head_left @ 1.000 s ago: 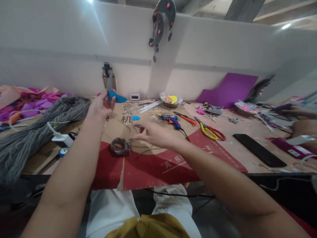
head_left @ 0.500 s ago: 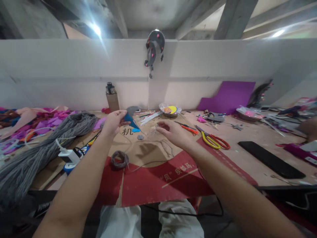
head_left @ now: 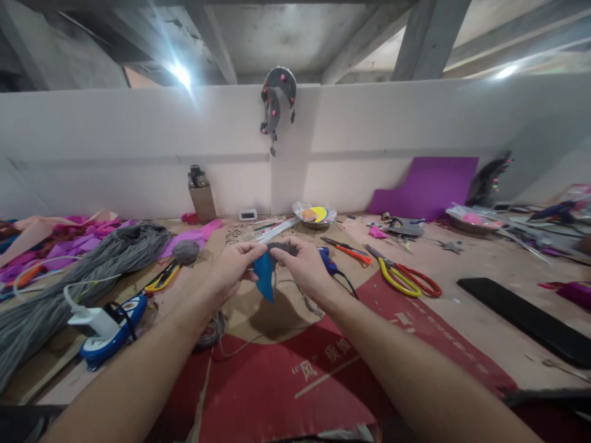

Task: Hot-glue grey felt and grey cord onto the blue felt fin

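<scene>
Two hands (head_left: 231, 267) (head_left: 307, 267) pinch one blue piece (head_left: 265, 281) — and one grey piece (head_left: 285, 248).

Blue felt piece (head_left: 264, 278), grey yarn bundle (head_left: 122, 258)

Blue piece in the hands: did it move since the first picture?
Yes. Measured against the bottle by the wall, the blue piece has moved right and lower in the view.
</scene>
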Available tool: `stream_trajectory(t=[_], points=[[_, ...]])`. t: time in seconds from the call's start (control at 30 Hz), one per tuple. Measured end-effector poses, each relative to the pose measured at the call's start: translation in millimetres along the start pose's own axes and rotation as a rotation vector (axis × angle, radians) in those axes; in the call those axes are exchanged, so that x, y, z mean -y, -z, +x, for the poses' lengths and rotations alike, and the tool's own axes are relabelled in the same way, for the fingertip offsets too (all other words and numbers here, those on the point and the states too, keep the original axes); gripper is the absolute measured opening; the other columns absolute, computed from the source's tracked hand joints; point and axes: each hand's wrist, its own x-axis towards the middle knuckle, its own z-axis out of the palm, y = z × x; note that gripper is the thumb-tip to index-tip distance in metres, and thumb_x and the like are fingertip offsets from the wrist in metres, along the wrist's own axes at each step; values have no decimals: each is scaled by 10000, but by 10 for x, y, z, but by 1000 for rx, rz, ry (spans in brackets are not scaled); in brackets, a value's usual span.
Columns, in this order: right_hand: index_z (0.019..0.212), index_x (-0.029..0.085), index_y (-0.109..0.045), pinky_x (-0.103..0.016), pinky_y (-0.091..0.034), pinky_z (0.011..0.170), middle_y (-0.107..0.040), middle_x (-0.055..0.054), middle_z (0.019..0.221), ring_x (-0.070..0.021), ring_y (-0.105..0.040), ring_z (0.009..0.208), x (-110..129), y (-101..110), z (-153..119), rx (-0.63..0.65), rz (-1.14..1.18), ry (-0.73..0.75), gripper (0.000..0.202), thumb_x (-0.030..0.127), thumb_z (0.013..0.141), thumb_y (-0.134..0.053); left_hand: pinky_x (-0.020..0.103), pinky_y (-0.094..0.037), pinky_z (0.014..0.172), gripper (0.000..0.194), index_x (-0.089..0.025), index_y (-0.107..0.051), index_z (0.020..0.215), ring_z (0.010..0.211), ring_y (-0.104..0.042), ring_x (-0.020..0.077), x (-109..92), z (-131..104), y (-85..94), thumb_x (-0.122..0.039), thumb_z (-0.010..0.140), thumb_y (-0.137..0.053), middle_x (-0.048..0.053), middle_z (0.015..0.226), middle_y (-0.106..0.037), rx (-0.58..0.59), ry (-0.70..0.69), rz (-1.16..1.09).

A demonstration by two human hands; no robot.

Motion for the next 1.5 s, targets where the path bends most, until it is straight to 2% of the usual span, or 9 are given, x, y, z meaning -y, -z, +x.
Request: stream_trajectory(t=[0.13,0.3,0.4,0.57,0.7,0.87,1.1,1.37,1.5], points=[[709,184,-591,-259,-368,589,-551,36,613,-119,-479,587,15,10,-1,-38,-23,-18,189,360,752,-646,140,-353,360,369,-159,-723,813,469,-498,61,6,-5,-7,-507,696,-761,17,668,-665,2,58,-22],[675,187,-581,-262,-366,591,-542,34,604,-119,-469,588,26,2,-17,-63,-24,-14,202,361,750,-650,134,-356,364,296,-174,-751,877,491,-525,62,-48,-25,11,-337,641,-824,31,757,-709,46,30,30],[681,189,-581,-261,-369,584,-555,30,605,-122,-478,585,31,-4,-19,-56,4,-31,198,362,747,-650,129,-345,356,254,-166,-746,881,493,-543,66,-40,-25,-3,-310,677,-796,53,781,-727,50,55,-10],[692,192,-582,-253,-388,585,-579,32,611,-113,-491,567,3,-11,-3,-36,121,-61,166,332,730,-662,160,-462,414,222,-132,-723,879,580,-623,118,19,-5,-56,-273,714,-771,84,776,-716,25,119,-169],[691,196,-558,-246,-382,573,-542,47,594,-105,-475,551,-43,-18,-1,-23,189,-57,189,345,726,-669,232,-573,581,233,-128,-736,872,672,-649,137,48,-2,-74,-294,714,-780,80,830,-713,28,37,-152],[689,198,-541,-246,-390,588,-534,46,614,-104,-475,565,-13,-38,-46,-23,165,-27,189,342,757,-643,249,-572,662,241,-159,-745,820,714,-642,142,36,-27,-67,-378,724,-774,57,818,-713,-3,-96,5],[685,200,-540,-264,-411,625,-554,32,635,-126,-514,622,38,-32,-72,-9,37,35,170,314,773,-631,269,-558,561,245,-171,-711,789,632,-618,148,-4,-62,-88,-390,695,-770,37,732,-675,-61,-83,16],[709,194,-557,-278,-431,699,-589,21,676,-137,-552,688,29,-10,-54,63,27,95,134,277,792,-623,272,-562,488,203,-150,-671,741,603,-614,155,-76,-57,-80,-294,642,-773,41,690,-651,-54,110,-138],[769,192,-592,-280,-444,718,-622,18,724,-129,-564,702,26,2,-7,79,142,30,155,340,796,-632,267,-577,533,217,-139,-678,731,621,-615,143,-53,-49,-94,-320,665,-776,39,698,-646,-90,30,-80]])
